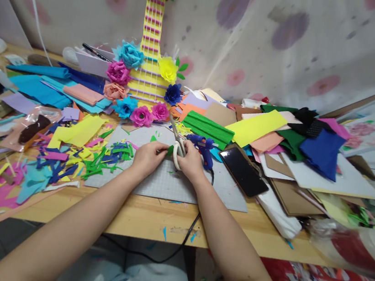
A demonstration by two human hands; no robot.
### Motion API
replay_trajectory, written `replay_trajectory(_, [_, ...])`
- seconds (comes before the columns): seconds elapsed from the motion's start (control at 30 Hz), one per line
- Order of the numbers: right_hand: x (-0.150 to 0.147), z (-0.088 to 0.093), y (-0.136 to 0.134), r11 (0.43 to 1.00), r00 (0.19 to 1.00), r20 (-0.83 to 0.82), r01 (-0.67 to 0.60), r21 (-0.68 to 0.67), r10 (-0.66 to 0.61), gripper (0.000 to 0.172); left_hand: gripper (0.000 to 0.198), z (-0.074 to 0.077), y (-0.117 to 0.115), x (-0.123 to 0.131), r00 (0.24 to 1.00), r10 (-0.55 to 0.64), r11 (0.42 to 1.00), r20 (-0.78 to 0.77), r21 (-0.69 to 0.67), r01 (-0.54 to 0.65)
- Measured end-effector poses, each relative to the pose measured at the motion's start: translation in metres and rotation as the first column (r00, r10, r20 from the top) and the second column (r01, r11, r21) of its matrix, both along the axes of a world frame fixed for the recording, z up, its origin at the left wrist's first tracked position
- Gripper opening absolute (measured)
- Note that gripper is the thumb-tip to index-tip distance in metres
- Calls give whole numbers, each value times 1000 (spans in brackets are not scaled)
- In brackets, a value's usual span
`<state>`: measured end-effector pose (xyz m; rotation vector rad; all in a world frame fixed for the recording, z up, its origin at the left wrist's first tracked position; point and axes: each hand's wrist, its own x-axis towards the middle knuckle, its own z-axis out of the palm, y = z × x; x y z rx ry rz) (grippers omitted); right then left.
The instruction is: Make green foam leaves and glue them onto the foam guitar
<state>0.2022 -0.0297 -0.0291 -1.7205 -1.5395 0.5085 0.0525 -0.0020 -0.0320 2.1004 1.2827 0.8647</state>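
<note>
My right hand [191,160] grips a pair of scissors [178,143] by its white handles, the blades pointing up and away from me. Between the fingers of my left hand [150,157] is a small piece of green paper [170,150], right beside the scissors. Both hands are over a grey cutting mat [153,187]. A blue glue gun [204,148] lies just past my right hand, its black cord running off the table's front edge. Small green scraps [153,139] lie on the mat near my left hand.
A yellow paper guitar [152,30] with paper flowers leans at the back. Colourful paper scraps [68,157] cover the left side. A phone [244,171] lies right of the mat. Folded sheets, among them green crepe paper [208,129], are piled behind and to the right.
</note>
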Motion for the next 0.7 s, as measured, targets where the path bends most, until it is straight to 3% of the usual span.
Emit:
replay_trajectory(0.17, [2, 0, 2, 999, 985, -170, -11, -34, 5, 22, 22, -5, 4, 2, 969, 52, 989, 241, -148, -16])
replay_trajectory(0.33, [4, 0, 3, 988, 876, -474, -138, -72, 88, 35, 29, 2, 5, 3, 884, 50, 940, 465, -322, 116])
replay_trajectory(0.47, [4, 3, 1, 966, 803, -574, -247, -80, 158, 37, 23, 13, 3, 0, 848, 66, 877, 526, -435, 202])
replay_trajectory(0.7, [3, 8, -2, 957, 765, -625, -273, -96, 156, 37, 22, 21, 4, -8, 842, 123, 774, 525, -582, 249])
